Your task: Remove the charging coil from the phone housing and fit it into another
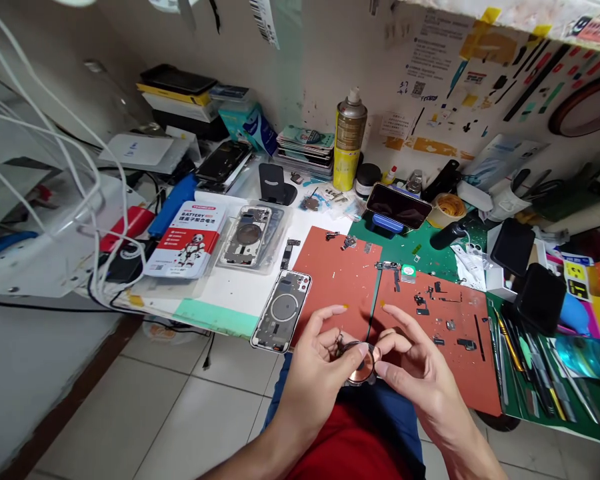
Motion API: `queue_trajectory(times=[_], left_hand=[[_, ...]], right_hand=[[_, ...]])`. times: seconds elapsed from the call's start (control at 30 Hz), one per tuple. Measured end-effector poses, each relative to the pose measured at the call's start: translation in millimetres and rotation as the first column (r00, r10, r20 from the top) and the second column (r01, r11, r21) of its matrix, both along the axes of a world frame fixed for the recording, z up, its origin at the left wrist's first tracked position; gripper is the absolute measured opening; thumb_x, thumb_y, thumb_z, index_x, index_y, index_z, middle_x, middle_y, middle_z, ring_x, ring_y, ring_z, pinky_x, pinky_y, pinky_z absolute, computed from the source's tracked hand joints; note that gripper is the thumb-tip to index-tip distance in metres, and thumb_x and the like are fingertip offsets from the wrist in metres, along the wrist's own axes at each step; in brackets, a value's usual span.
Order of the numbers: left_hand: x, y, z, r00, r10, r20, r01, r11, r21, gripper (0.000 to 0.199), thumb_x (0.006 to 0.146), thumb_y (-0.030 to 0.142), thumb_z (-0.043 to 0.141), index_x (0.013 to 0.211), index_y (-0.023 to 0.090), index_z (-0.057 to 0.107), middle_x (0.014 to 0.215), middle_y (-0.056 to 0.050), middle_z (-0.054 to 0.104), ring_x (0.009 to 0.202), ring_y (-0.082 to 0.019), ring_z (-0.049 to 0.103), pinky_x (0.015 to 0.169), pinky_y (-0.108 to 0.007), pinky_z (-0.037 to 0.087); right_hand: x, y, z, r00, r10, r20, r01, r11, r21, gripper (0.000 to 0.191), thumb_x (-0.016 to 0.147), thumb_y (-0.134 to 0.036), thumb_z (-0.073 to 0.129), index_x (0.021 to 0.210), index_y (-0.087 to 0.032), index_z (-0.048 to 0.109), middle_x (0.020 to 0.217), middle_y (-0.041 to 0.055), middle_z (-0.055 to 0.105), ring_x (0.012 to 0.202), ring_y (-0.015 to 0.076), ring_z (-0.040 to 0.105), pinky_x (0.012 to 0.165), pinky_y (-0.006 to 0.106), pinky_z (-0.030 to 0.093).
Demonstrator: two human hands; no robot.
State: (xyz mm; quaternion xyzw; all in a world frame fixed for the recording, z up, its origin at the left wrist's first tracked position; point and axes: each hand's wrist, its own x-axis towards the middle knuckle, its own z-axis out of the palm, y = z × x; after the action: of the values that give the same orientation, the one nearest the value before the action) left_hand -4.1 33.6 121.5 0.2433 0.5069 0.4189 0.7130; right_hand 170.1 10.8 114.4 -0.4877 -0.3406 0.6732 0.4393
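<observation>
We find the round, copper-coloured flat coil [364, 373] at the near edge of the rust-red flat mats [335, 283], left hand [314, 363] clamping it thumb-on-face, right hand [420, 373] pinching narrowly at its right edge. Probably light, thin, easily bent; we'd grip the rim. Outward: white-framed phone back [283, 310], lying left.

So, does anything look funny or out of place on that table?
Yes, a little. The opened phone casing near the left hand lies slantwise right at the front edge of the table, which looks precarious. Also, small dark parts lie scattered loose on the right-hand orange mat.
</observation>
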Motion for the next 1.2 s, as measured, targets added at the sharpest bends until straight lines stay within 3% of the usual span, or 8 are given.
queue_trajectory(times=[0.43,0.73,0.93,1.0,1.1,1.2], left_hand=[[4.2,-0.1,-4.7,0.999,-0.019,-0.035,0.019,1.000,-0.006,0.070,0.077,0.033,0.087,0.134,0.020,0.049,0.073,0.002,0.072,0.065,-0.017,0.066,0.066,-0.029,0.053],[6.6,0.1,-9.4,0.998,-0.023,-0.054,0.023,1.000,-0.005,0.068,0.078,0.028,0.086,0.134,0.021,0.048,0.072,0.003,0.073,0.064,-0.016,0.067,0.064,-0.027,0.052],[7.3,4.5,-3.7,0.998,-0.017,-0.055,0.015,1.000,-0.026,0.070,0.073,0.029,0.089,0.131,0.020,0.051,0.070,0.003,0.074,0.065,-0.018,0.070,0.063,-0.027,0.052],[7.0,5.9,-2.0,0.997,0.022,-0.068,-0.023,1.000,-0.012,0.070,0.073,0.030,0.090,0.131,0.020,0.052,0.071,0.003,0.075,0.070,-0.019,0.073,0.068,-0.028,0.054],[6.7,5.9,-3.9,0.992,0.098,-0.079,-0.094,0.994,0.056,0.065,0.079,0.031,0.088,0.132,0.021,0.052,0.075,0.002,0.077,0.078,-0.021,0.077,0.081,-0.032,0.057],[9.0,4.9,-7.8,0.987,0.143,-0.077,-0.135,0.985,0.105,0.061,0.086,0.033,0.084,0.136,0.022,0.049,0.079,0.000,0.080,0.078,-0.021,0.077,0.083,-0.034,0.058]], right_hand=[[-0.9,0.4,0.2,0.999,-0.045,0.027,0.045,0.999,0.006,0.074,0.087,-0.036,0.087,0.151,-0.033,0.050,0.083,-0.0034,0.069,0.091,0.0187,0.064,0.090,0.037,0.053],[0.6,-1.2,-0.3,0.997,-0.049,0.058,0.048,0.999,0.008,0.075,0.089,-0.038,0.086,0.153,-0.034,0.048,0.085,-0.0033,0.069,0.098,0.0186,0.063,0.096,0.037,0.052],[1.9,2.7,1.2,0.996,-0.050,0.068,0.048,0.998,0.026,0.068,0.092,-0.039,0.083,0.151,-0.035,0.050,0.088,-0.0017,0.071,0.101,0.0200,0.065,0.097,0.039,0.054],[3.5,-0.2,1.3,0.991,-0.109,0.077,0.105,0.993,0.052,0.063,0.093,-0.041,0.081,0.150,-0.035,0.053,0.099,0.0022,0.075,0.106,0.0222,0.068,0.096,0.040,0.056],[3.0,-12.6,-0.7,0.917,-0.358,0.175,0.343,0.933,0.111,0.049,0.092,-0.044,0.081,0.137,-0.035,0.066,0.117,0.0072,0.076,0.113,0.0260,0.070,0.098,0.041,0.058],[-8.1,-26.7,-5.5,0.826,-0.523,0.210,0.508,0.852,0.126,0.026,0.088,-0.046,0.084,0.110,-0.033,0.079,0.107,0.0060,0.074,0.098,0.0237,0.070,0.086,0.036,0.061]])
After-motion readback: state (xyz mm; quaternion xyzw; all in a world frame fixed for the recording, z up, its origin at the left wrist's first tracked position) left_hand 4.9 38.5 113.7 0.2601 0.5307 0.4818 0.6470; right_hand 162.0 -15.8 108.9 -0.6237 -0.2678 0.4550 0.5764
